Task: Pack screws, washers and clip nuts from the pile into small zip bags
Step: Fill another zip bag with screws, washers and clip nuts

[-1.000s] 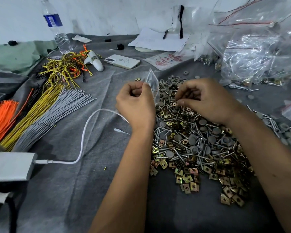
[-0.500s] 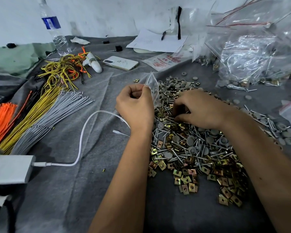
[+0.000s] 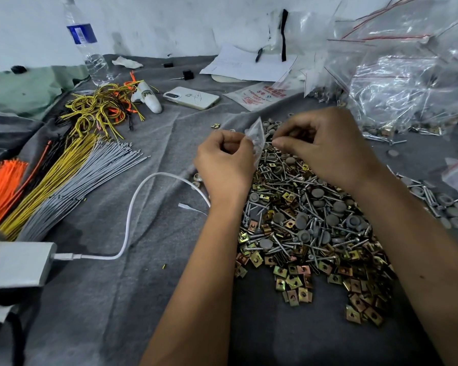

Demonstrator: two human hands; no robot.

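Fingers (image 3: 245,140) of your left hand (image 3: 224,165) are curled and pinching the small zip bag (image 3: 257,138), holding it upright at the far edge of the pile (image 3: 310,228). Way out on your left, orange, yellow and grey cable ties (image 3: 72,178) fan across the grey cloth on the table (image 3: 132,299), with a white charger (image 3: 16,262) and its cable (image 3: 132,210) snaking toward your wrist. Farther back stand a water bottle (image 3: 86,46) and a phone (image 3: 191,97). Your right hand (image 3: 325,146) hovers just beside the bag's mouth, fingertips pinched together on something too small to make out. Below it, screws, grey washers and brass clip nuts lie heaped together. Off right, clear bags (image 3: 407,83) are stacked up.
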